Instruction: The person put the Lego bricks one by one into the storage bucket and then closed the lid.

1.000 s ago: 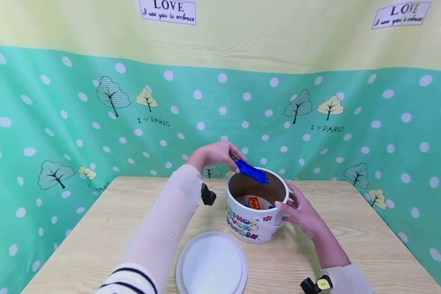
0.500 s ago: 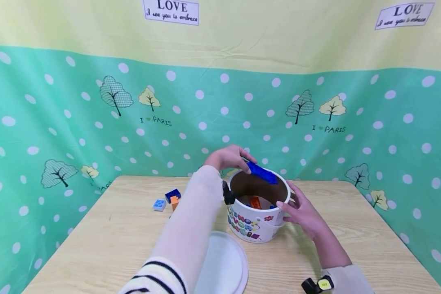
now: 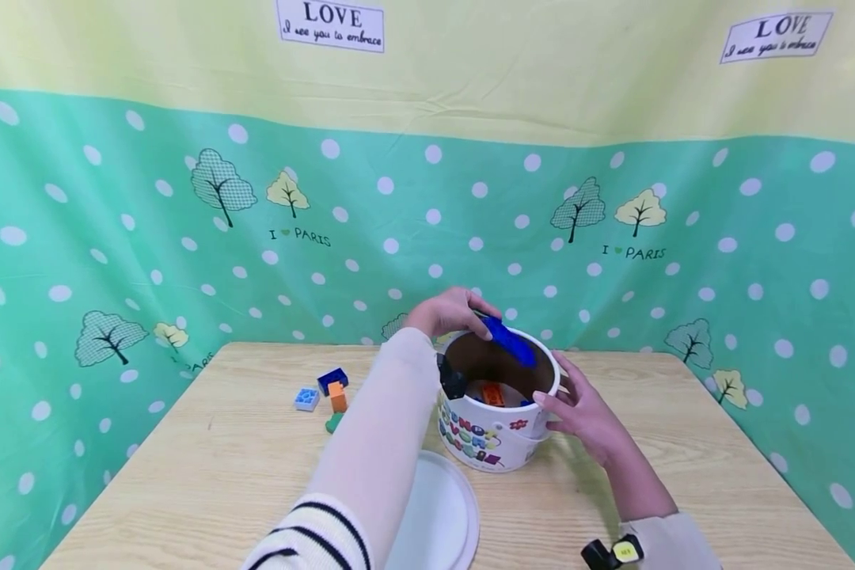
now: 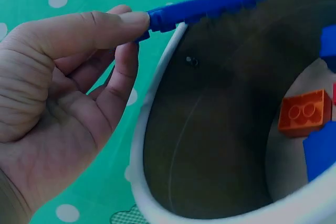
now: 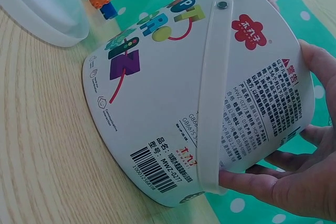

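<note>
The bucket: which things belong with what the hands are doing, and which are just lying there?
Part of the job, it seems:
blue piece, pinched by the left hand
white bucket, held by the right hand

Lying on the table, perhaps for later:
white lid
dark blue block
light blue block
orange block
green piece

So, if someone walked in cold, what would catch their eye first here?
Probably the bright blue toy piece, pinched in the left hand over the open mouth of a white bucket printed with colourful letters. The right hand holds that bucket at its right side. Behind everything, a green and yellow backdrop with pale dots and little trees is hard to miss.
</note>
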